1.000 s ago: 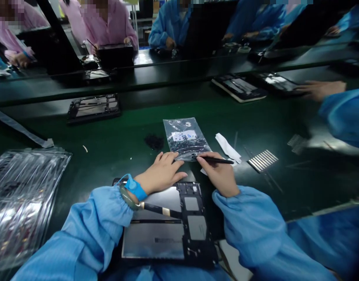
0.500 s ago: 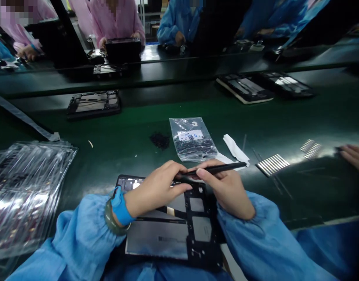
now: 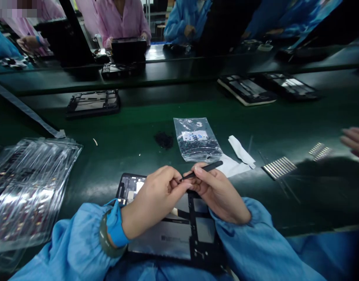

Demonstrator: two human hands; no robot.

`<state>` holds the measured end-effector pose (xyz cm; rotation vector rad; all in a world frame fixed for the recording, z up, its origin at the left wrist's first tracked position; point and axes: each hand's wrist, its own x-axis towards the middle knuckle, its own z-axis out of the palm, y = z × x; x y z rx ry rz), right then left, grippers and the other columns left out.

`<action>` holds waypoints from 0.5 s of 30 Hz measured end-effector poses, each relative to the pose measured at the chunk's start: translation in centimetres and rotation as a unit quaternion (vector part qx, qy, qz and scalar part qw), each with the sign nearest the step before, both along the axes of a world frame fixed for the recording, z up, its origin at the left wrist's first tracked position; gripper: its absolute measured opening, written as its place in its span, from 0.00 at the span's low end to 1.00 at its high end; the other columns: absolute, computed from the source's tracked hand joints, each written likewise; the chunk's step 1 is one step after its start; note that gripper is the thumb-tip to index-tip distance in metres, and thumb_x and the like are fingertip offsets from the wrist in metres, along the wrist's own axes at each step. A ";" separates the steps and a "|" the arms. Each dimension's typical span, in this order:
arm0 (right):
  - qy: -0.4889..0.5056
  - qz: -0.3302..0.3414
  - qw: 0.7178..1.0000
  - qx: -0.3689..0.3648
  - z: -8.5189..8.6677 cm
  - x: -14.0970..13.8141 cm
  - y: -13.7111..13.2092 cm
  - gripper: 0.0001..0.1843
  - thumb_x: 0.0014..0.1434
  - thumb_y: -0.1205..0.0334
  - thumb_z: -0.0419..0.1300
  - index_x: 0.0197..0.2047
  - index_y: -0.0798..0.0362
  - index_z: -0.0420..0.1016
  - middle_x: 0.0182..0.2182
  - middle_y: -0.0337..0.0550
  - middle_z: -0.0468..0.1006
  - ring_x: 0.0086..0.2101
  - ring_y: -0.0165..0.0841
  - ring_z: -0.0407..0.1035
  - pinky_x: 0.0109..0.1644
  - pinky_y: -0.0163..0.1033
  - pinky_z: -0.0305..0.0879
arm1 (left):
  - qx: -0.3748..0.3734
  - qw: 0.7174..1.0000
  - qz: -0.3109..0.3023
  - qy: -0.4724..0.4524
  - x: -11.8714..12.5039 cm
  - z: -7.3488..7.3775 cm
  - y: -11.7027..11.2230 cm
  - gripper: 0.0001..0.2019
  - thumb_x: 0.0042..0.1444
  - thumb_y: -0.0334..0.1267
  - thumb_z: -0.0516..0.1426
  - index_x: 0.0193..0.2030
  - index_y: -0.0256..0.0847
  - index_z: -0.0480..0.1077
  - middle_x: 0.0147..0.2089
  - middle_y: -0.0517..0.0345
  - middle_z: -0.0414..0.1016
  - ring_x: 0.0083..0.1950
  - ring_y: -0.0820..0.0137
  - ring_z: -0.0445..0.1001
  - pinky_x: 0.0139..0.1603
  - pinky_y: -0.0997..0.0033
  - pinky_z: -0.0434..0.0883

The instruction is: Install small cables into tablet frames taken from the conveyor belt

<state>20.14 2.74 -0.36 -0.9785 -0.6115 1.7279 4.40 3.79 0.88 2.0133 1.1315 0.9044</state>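
My left hand (image 3: pixel 156 197) and my right hand (image 3: pixel 218 191) meet above an open tablet frame (image 3: pixel 170 224) at the near edge of the green belt. The right hand pinches black tweezers (image 3: pixel 203 169), whose tips point left toward my left fingertips. The left fingers are pinched together at the tweezer tips, and what they hold is too small to make out. A clear bag of small black parts (image 3: pixel 197 139) lies just beyond the hands, with a loose pile of black parts (image 3: pixel 164 139) to its left.
A stack of shiny plastic bags (image 3: pixel 27 187) lies at the left. White paper scraps (image 3: pixel 240 152) and metal strips (image 3: pixel 279 167) lie at the right, where another person's hand (image 3: pixel 354 140) reaches in. More tablet frames (image 3: pixel 93 102) lie on the belt; people work beyond it.
Both hands drew back from the bag toward me and lifted over the tablet frame. My left fingers went from flat to pinched at the tweezer tips. The view shifted slightly.
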 end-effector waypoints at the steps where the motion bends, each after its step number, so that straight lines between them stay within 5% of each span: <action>1: -0.003 0.002 1.000 -0.001 0.0 0.0 0.0 0.13 0.48 0.55 0.70 0.27 0.53 0.72 0.25 0.38 0.80 0.28 0.28 0.76 0.35 0.29 0.72 | -0.012 1.000 -0.002 0.004 0.0 0.1 0.1 0.09 0.57 0.35 0.58 0.27 0.40 0.63 0.25 0.65 0.65 0.26 0.77 0.64 0.26 0.78 0.61; 7: -0.115 -0.015 0.992 0.038 -0.6 0.3 0.5 0.15 0.47 0.52 0.69 0.29 0.53 0.73 0.29 0.40 0.81 0.29 0.28 0.76 0.32 0.28 0.72 | -0.084 0.975 0.010 0.206 -2.6 0.4 -0.6 0.13 0.55 0.36 0.59 0.45 0.39 0.64 0.37 0.58 0.69 0.30 0.70 0.70 0.30 0.70 0.68; 10: -0.226 0.001 0.971 0.084 -1.2 0.3 0.8 0.15 0.49 0.50 0.67 0.30 0.54 0.74 0.29 0.43 0.81 0.30 0.32 0.77 0.33 0.33 0.72 | -0.077 0.950 0.015 0.303 -4.7 0.3 -1.3 0.11 0.57 0.35 0.58 0.46 0.38 0.64 0.44 0.52 0.68 0.37 0.65 0.72 0.34 0.65 0.71; 15: -0.356 0.037 0.923 0.139 -2.2 -0.3 0.9 0.15 0.52 0.49 0.64 0.31 0.53 0.74 0.25 0.42 0.78 0.28 0.35 0.75 0.33 0.38 0.72 | -0.029 0.963 0.003 0.270 -6.7 -0.5 -2.2 0.10 0.59 0.34 0.56 0.47 0.39 0.63 0.48 0.50 0.67 0.48 0.62 0.71 0.46 0.59 0.72</action>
